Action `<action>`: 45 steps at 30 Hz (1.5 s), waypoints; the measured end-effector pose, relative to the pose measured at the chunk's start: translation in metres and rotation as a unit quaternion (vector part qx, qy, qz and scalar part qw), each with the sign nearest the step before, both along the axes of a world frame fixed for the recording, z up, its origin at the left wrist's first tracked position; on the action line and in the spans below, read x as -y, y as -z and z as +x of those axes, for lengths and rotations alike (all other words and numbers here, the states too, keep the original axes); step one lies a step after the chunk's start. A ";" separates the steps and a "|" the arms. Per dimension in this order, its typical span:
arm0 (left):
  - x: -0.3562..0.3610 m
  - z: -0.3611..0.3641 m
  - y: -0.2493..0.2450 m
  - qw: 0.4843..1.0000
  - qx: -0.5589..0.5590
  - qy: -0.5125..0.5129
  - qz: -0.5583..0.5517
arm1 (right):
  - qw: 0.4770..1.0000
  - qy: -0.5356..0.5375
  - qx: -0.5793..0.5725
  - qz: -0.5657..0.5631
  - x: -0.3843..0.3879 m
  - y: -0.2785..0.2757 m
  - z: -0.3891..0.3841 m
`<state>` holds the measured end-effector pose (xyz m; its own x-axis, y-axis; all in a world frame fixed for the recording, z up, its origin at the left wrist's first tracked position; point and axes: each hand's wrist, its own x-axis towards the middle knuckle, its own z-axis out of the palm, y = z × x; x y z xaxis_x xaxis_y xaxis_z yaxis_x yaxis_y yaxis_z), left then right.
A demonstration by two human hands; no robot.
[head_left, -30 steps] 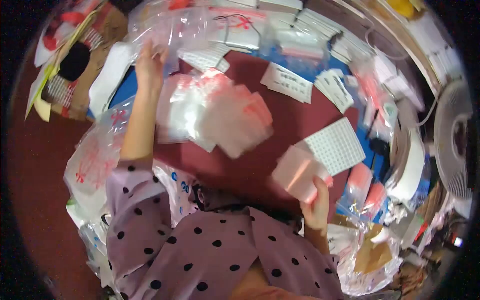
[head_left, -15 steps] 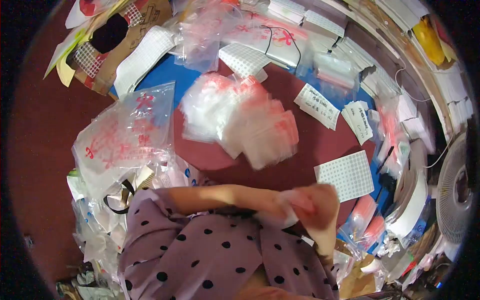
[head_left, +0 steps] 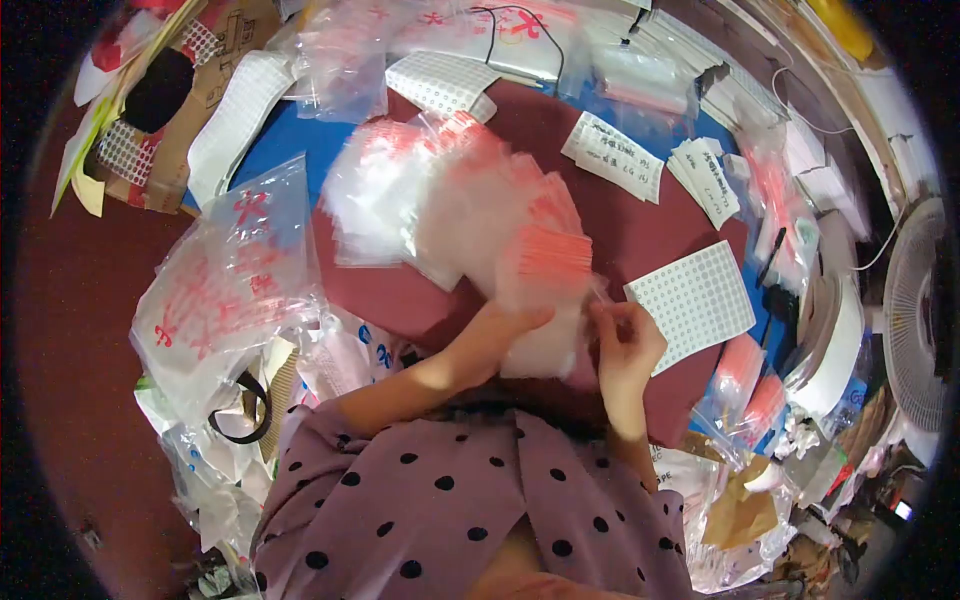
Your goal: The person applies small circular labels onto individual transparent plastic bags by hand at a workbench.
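My left hand (head_left: 505, 332) is wrapped round the lower left side of a stack of small clear plastic bags (head_left: 545, 300) with red tops, held above the maroon table. My right hand (head_left: 630, 340) is at the stack's right edge, thumb and fingertips pinched together. What lies between those fingertips is too small to make out. Just beyond, a fanned heap of similar bags (head_left: 470, 200) with red edges spreads over the table. A sheet of round stickers (head_left: 692, 305) lies to the right of my right hand.
Paper slips with handwriting (head_left: 612, 157) lie at the back right. Large printed plastic bags (head_left: 235, 270) hang over the left side. Bundles of red-topped bags (head_left: 740, 365) sit at the right, near a fan (head_left: 915, 305). A cardboard box (head_left: 165, 130) stands at the far left.
My hands were close together at the right, near my body, blurred. They have moved apart, with the bag stack now upright between them. The view has shifted slightly.
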<state>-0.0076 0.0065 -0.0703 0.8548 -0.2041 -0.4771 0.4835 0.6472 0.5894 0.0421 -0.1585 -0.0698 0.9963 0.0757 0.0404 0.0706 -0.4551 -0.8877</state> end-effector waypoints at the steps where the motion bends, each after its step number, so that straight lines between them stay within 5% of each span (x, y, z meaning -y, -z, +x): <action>1: -0.003 0.002 -0.003 1.000 0.005 0.006 0.019 | 1.000 0.001 0.001 -0.001 0.000 -0.002 0.001; 3: -0.010 0.004 -0.004 0.999 0.010 0.012 0.036 | 0.990 -0.059 0.114 -0.065 0.002 -0.008 0.002; 5: -0.020 0.007 -0.001 0.978 0.103 0.141 0.113 | 0.983 -0.068 0.132 -0.108 0.001 -0.003 0.009; 7: -0.029 0.012 -0.004 0.971 0.126 0.163 0.123 | 0.973 -0.076 0.154 -0.151 -0.009 -0.004 0.022; 9: -0.043 0.015 0.010 0.963 0.148 0.182 0.135 | 0.987 -0.110 0.111 -0.039 -0.023 -0.016 0.033; 10: -0.050 0.014 0.036 0.954 0.155 0.216 0.137 | 0.979 -0.168 -0.069 0.092 -0.027 -0.028 0.033; 12: -0.058 0.012 0.047 0.944 0.165 0.250 0.137 | 0.962 -0.234 -0.119 0.078 -0.021 -0.017 0.043; 13: -0.059 0.010 0.039 0.957 0.191 0.183 0.121 | 0.937 -0.298 -0.169 0.065 -0.021 -0.016 0.048; 15: -0.063 0.007 0.028 0.964 0.216 0.116 0.099 | 0.948 -0.263 -0.153 0.087 -0.029 -0.018 0.055; 17: -0.070 0.005 0.018 0.990 -0.052 0.084 -0.105 | 0.961 -0.208 -0.121 0.135 -0.037 -0.010 0.061; 18: -0.070 0.004 0.006 0.989 -0.053 0.089 -0.107 | 0.975 -0.191 -0.100 0.055 -0.042 -0.006 0.062; 19: -0.070 0.002 -0.013 0.937 0.088 0.158 0.298 | 0.981 -0.173 -0.079 -0.026 -0.048 -0.001 0.063; 20: -0.068 -0.002 -0.022 0.707 0.216 0.195 0.645 | 0.983 -0.168 -0.050 -0.047 -0.055 0.010 0.063; 21: -0.063 -0.010 -0.017 0.638 0.269 0.080 0.717 | 0.984 -0.161 -0.052 -0.048 -0.058 0.013 0.062; 22: -0.062 -0.011 -0.011 0.638 0.274 0.085 0.714 | 0.978 -0.159 0.026 -0.133 -0.064 0.008 0.061; 24: -0.060 -0.011 -0.003 0.502 0.425 0.064 0.751 | 0.953 -0.152 0.128 -0.230 -0.068 0.010 0.064; 25: -0.057 -0.004 -0.004 0.502 0.435 0.068 0.744 | 0.953 -0.140 0.127 -0.235 -0.062 0.008 0.063; 27: -0.051 0.014 -0.006 0.361 0.444 0.120 0.811 | 0.965 -0.140 0.183 -0.123 -0.050 0.000 0.062; 31: -0.038 0.013 0.012 0.374 0.437 0.229 0.786 | 0.921 -0.050 0.235 -0.308 0.027 -0.003 0.040; 33: -0.027 0.010 0.011 0.446 0.431 0.200 0.758 | 0.877 -0.042 0.151 -0.455 0.054 0.001 0.017; 36: -0.012 0.016 0.010 0.430 0.447 0.210 0.756 | 0.900 -0.085 0.086 -0.418 0.084 0.025 0.000; 40: -0.002 0.034 0.006 0.364 0.462 0.190 0.786 | 0.902 -0.069 0.165 -0.393 0.088 0.021 0.001; 42: 0.002 0.039 0.024 0.395 0.457 0.177 0.777 | 0.960 -0.080 0.134 -0.232 0.101 0.012 0.011; 45: 0.021 0.033 0.029 0.402 0.435 0.148 0.792 | 0.860 0.083 0.304 -0.401 0.119 -0.001 0.036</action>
<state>0.0253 -0.0145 -0.0993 0.8887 -0.3874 0.2450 -0.4342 -0.8829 0.1789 0.0784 -0.2771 -0.0688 0.8097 0.1797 0.5586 0.2850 -0.9526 -0.1067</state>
